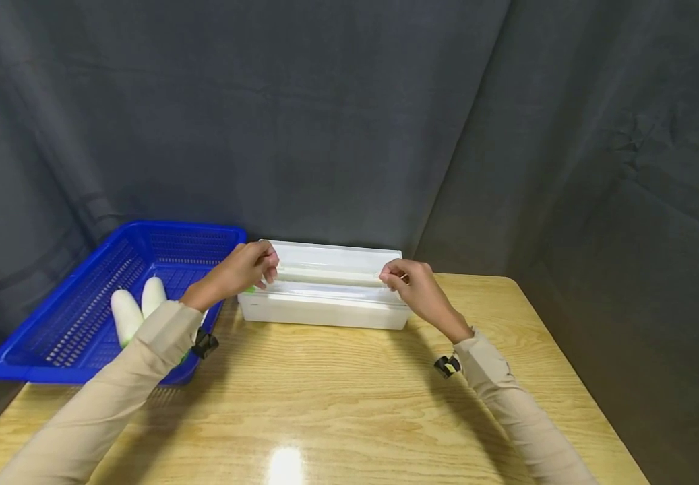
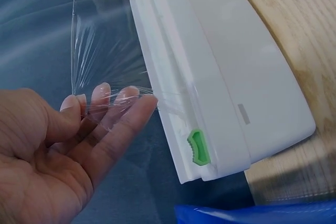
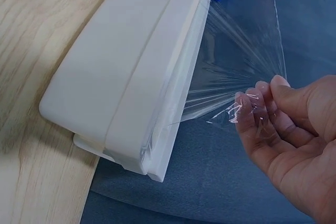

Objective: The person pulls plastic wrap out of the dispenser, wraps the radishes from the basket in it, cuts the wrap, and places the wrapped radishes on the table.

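Note:
A long white cling film dispenser (image 1: 325,313) stands on the table with its lid (image 1: 337,256) raised at the back. Clear cling film (image 2: 105,40) stretches from its edge up to both hands. My left hand (image 1: 251,266) pinches one corner of the film between thumb and fingers, above the dispenser's left end. At the right end, my right hand (image 1: 412,286) pinches the other corner, where the film (image 3: 231,82) fans out in creases. A green slide cutter (image 2: 198,147) sits at the left end of the dispenser's rail.
To the left, a blue plastic basket (image 1: 91,269) holds two pale, long vegetables (image 1: 126,315), partly behind my left sleeve. The wooden table (image 1: 325,397) extends in front of the dispenser. A dark grey curtain (image 1: 325,121) hangs close behind.

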Demonstrator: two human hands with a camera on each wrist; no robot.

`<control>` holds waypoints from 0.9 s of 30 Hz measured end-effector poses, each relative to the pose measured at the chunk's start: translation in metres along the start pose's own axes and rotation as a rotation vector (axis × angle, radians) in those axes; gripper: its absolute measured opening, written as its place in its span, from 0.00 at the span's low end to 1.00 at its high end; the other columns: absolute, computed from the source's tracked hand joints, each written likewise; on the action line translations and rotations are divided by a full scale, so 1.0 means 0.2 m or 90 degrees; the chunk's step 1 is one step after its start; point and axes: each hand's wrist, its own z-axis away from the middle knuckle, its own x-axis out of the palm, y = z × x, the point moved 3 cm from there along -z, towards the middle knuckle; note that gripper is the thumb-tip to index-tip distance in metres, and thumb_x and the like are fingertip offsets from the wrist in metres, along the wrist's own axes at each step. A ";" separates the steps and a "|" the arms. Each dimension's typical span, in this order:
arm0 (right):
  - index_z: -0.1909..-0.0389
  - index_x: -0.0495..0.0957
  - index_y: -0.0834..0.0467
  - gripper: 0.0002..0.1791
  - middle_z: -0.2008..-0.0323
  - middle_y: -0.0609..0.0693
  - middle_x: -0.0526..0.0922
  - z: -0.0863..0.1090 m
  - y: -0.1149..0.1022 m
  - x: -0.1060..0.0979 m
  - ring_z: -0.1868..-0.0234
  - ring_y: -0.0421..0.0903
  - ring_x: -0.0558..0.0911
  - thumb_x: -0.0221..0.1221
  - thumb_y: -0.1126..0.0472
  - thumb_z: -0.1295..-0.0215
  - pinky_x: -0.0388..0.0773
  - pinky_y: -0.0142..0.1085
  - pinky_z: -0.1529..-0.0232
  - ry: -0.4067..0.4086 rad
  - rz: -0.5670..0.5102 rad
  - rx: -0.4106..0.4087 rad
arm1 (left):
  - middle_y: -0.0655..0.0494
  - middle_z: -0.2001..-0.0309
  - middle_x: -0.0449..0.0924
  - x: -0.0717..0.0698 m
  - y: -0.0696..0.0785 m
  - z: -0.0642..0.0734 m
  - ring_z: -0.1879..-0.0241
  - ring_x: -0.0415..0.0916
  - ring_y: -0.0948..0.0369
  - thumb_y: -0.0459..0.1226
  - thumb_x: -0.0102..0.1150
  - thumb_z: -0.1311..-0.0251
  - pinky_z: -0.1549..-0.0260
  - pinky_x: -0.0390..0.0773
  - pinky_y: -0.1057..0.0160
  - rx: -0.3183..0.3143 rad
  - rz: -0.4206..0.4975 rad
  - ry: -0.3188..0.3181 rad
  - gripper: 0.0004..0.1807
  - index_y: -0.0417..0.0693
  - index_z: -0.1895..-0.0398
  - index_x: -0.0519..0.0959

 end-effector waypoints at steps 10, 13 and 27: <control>0.61 0.85 0.64 0.05 0.72 0.56 0.84 0.00 -0.02 -0.03 0.71 0.48 0.79 0.62 0.68 0.26 0.76 0.34 0.68 0.021 0.008 -0.011 | 0.42 0.69 0.82 -0.03 0.06 0.02 0.67 0.85 0.43 0.26 0.46 0.21 0.68 0.88 0.49 0.020 -0.015 0.014 0.09 0.33 0.63 0.74; 0.61 0.85 0.65 0.05 0.72 0.57 0.84 0.00 -0.03 -0.04 0.72 0.52 0.80 0.62 0.67 0.26 0.75 0.34 0.69 0.019 0.005 -0.011 | 0.44 0.70 0.83 -0.04 0.07 0.04 0.68 0.86 0.46 0.27 0.48 0.21 0.69 0.86 0.55 0.032 -0.050 0.026 0.09 0.35 0.63 0.75; 0.61 0.85 0.66 0.05 0.72 0.56 0.84 0.01 -0.06 -0.05 0.70 0.57 0.82 0.63 0.67 0.27 0.77 0.35 0.66 0.028 0.002 -0.020 | 0.47 0.70 0.83 -0.05 0.08 0.07 0.69 0.84 0.51 0.30 0.49 0.21 0.70 0.84 0.61 0.057 -0.068 0.046 0.10 0.37 0.64 0.76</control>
